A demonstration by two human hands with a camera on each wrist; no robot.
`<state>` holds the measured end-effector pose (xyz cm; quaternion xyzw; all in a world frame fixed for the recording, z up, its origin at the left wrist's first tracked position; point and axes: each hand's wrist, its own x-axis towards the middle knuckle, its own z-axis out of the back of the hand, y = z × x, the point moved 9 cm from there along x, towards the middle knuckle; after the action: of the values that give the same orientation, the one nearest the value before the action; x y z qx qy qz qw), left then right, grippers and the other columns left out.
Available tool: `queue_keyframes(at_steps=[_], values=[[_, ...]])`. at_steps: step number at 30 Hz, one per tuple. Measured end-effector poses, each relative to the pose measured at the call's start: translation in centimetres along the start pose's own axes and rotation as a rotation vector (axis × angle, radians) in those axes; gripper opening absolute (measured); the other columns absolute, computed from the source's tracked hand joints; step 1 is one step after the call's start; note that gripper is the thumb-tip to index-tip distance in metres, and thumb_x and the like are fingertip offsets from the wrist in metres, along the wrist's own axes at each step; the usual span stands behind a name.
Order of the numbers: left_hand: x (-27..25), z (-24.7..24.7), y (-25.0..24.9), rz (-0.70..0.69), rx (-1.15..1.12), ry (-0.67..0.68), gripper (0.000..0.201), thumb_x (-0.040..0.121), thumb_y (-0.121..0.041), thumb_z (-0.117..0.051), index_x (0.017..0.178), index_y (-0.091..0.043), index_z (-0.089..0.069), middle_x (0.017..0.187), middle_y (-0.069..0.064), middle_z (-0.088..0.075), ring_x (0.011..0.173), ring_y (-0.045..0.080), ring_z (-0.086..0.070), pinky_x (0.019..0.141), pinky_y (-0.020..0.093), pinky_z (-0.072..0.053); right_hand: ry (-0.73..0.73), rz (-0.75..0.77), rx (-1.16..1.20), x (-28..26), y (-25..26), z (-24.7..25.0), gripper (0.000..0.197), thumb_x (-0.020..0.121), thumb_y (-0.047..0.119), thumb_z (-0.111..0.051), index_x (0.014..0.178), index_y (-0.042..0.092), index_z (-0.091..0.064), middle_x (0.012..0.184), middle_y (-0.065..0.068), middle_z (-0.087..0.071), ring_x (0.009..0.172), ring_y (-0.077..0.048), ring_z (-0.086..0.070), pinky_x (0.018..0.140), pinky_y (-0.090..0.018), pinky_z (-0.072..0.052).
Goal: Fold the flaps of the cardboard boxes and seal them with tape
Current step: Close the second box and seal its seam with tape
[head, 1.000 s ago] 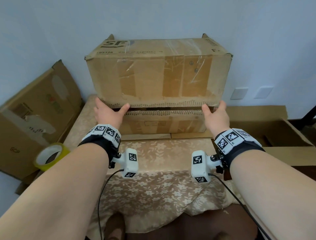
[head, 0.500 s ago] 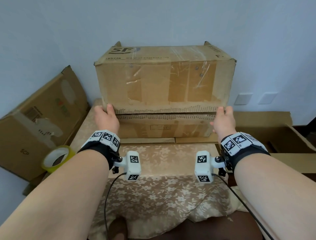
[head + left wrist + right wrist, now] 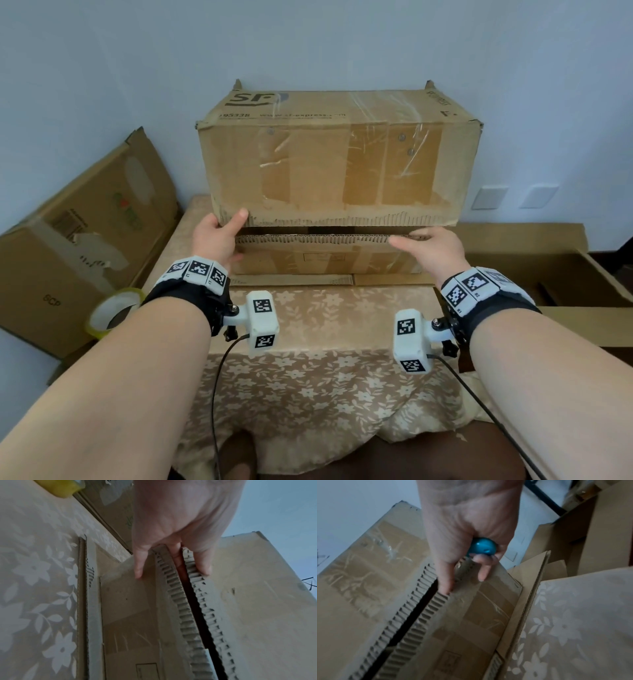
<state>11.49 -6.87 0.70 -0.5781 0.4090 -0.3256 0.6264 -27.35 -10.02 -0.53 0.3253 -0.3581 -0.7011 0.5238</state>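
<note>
Below, each part as seen around the two grips.

Box: large brown cardboard box (image 3: 337, 156), lying on its side on the flower-patterned beige tablecloth (image 3: 329, 370); its two long flaps nearly meet, a dark slit between them.
Left hand (image 3: 216, 238): at the left end of the slit; thumb on the upper flap (image 3: 243, 601), a finger inside the gap, another lying on the lower flap (image 3: 137, 608).
Right hand (image 3: 433, 250): at the right end, thumb along the lower flap's corrugated edge; fingers curled round a glossy blue object (image 3: 482, 546), unidentifiable.
Writing: above both hands, "SF", "95338" and a partly legible web address.
Tape: yellow-cored roll (image 3: 111, 313), left of the left wrist.
Side box: leaning brown carton (image 3: 78, 240) marked "SCP", just beyond the roll.
</note>
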Motion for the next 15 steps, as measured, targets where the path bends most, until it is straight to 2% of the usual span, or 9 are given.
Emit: queue_keyframes(at_steps=[1, 2, 4, 6, 8, 12, 15], values=[[0.0, 0.1, -0.1, -0.006, -0.008, -0.017, 0.014, 0.086, -0.033, -0.067, 0.098, -0.026, -0.062, 0.106, -0.003, -0.067, 0.102, 0.019, -0.06, 0.081, 0.046, -0.052, 0.011, 0.03, -0.129, -0.1, 0.3, 0.0, 0.044, 0.071, 0.043, -0.08, 0.104, 0.021, -0.062, 0.105, 0.006, -0.06, 0.096, -0.017, -0.06, 0.086, -0.035, -0.05], [-0.3, 0.2, -0.3, -0.012, -0.01, -0.029, 0.012, 0.087, -0.032, -0.066, 0.096, -0.026, -0.061, 0.105, -0.003, -0.067, 0.1, 0.019, -0.06, 0.08, 0.047, -0.053, 0.001, 0.058, -0.215, -0.2, 0.5, 0.2, 0.042, 0.072, 0.041, -0.08, 0.104, 0.019, -0.063, 0.104, 0.003, -0.063, 0.094, -0.018, -0.061, 0.084, -0.031, -0.049], [-0.6, 0.3, -0.6, -0.028, -0.012, -0.042, 0.012, 0.087, -0.032, -0.065, 0.097, -0.026, -0.061, 0.106, -0.001, -0.067, 0.101, 0.02, -0.06, 0.079, 0.047, -0.053, -0.045, 0.105, -0.272, -0.7, 1.1, 1.0, 0.028, 0.076, 0.035, -0.077, 0.096, 0.018, -0.067, 0.1, -0.002, -0.068, 0.087, -0.018, -0.061, 0.072, -0.024, -0.044], [-1.1, 0.6, -1.3, -0.037, -0.003, -0.057, 0.018, 0.088, -0.033, -0.065, 0.101, -0.022, -0.061, 0.108, 0.001, -0.067, 0.103, 0.022, -0.061, 0.078, 0.047, -0.054, -0.097, 0.161, -0.309, -1.5, 1.9, 1.7, 0.018, 0.079, 0.035, -0.075, 0.086, 0.021, -0.066, 0.094, -0.005, -0.066, 0.08, -0.019, -0.059, 0.068, -0.026, -0.042], [-1.7, 0.8, -2.7, -0.068, 0.01, -0.077, 0.022, 0.088, -0.033, -0.064, 0.104, -0.019, -0.059, 0.107, 0.002, -0.066, 0.1, 0.022, -0.061, 0.077, 0.046, -0.055, -0.147, 0.213, -0.35, -2.5, 3.2, 2.5, 0.019, 0.08, 0.039, -0.073, 0.084, 0.023, -0.065, 0.092, -0.005, -0.063, 0.079, -0.022, -0.057, 0.069, -0.028, -0.043], [-3.7, 1.0, -7.0, -0.147, 0.032, -0.104, 0.019, 0.09, -0.03, -0.061, 0.104, -0.017, -0.057, 0.097, -0.001, -0.064, 0.089, 0.018, -0.06, 0.075, 0.046, -0.055, -0.228, 0.292, -0.38, -4.7, 5.9, 5.0, 0.029, 0.081, 0.046, -0.069, 0.095, 0.021, -0.065, 0.094, -0.002, -0.06, 0.082, -0.023, -0.056, 0.069, -0.029, -0.042], [-4.8, 1.2, -9.9, -0.153, 0.092, -0.121, 0.02, 0.087, -0.033, -0.063, 0.1, -0.018, -0.056, 0.102, 0.003, -0.065, 0.095, 0.025, -0.062, 0.083, 0.051, -0.053, -0.258, 0.341, -0.389, -6.6, 7.9, 7.1, 0.028, 0.084, 0.046, -0.067, 0.096, 0.021, -0.062, 0.093, 0.0, -0.056, 0.079, -0.02, -0.051, 0.065, -0.029, -0.038]])
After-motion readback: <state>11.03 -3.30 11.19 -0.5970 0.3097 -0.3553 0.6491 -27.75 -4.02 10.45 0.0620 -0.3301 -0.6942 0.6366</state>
